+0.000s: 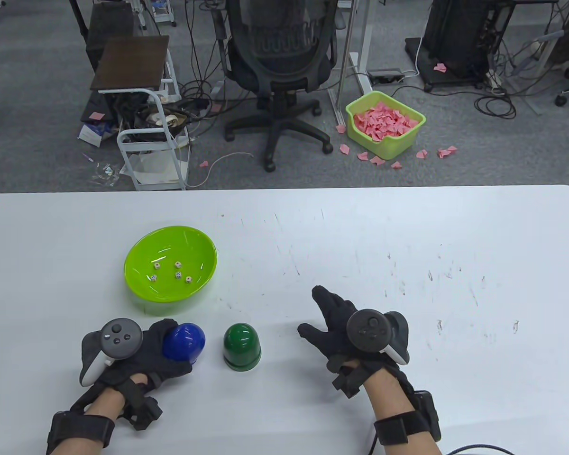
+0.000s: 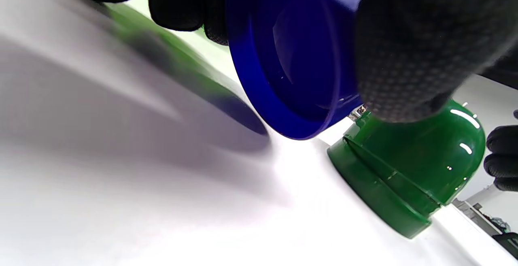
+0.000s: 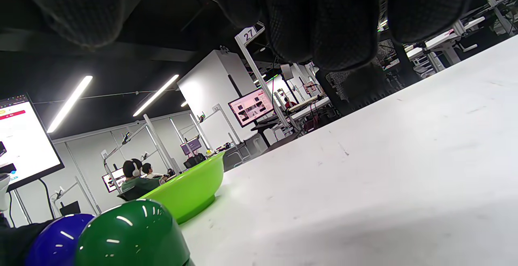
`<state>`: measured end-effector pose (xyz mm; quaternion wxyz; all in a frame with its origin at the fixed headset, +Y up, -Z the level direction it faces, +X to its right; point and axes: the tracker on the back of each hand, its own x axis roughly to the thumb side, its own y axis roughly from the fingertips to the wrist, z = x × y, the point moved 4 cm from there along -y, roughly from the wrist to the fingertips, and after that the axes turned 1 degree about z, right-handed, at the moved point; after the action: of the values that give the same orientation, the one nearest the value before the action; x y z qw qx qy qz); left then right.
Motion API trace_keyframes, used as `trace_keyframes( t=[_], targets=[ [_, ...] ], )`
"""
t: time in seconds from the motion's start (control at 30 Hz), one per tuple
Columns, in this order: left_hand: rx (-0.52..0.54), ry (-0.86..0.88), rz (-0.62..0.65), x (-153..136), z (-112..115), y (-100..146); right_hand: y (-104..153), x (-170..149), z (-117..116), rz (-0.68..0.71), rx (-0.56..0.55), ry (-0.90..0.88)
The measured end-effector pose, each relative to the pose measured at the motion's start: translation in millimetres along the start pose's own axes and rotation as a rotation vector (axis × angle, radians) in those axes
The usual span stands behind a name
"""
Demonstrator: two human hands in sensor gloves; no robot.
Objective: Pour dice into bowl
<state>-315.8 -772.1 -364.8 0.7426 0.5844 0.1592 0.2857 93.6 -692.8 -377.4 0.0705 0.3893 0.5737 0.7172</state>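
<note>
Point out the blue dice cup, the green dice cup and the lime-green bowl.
Blue plastic dice cup (image 1: 186,342), table view, on its domed top.
Green plastic dice cup (image 1: 241,345), table view, on its dome.
Lime-green plastic bowl (image 1: 144,289), table view, on its near rim.

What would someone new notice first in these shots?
The lime green bowl at the table's left, with five small dice lying in it. Nearer the person, the left hand grips a blue cup, tipped and lifted; a green cup stands mouth-down beside it, with the right hand spread open nearby.

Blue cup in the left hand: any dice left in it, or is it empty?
Empty, as far as its interior shows. The blue cup, tilted, shows a bare inside at the left wrist; five dice lie in the green bowl.
</note>
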Motion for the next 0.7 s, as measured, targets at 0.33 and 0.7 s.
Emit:
trace_keyframes(
  t=[0.33, 0.7],
  targets=[
    [-0.006, -0.111, -0.037, -1, -5, 2, 0, 1, 0, 0.004, 0.002, 0.004],
    [-0.056, -0.267, -0.15, -11, -1, 5, 0, 0, -1, -0.006, 0.01, 0.01]
  ],
)
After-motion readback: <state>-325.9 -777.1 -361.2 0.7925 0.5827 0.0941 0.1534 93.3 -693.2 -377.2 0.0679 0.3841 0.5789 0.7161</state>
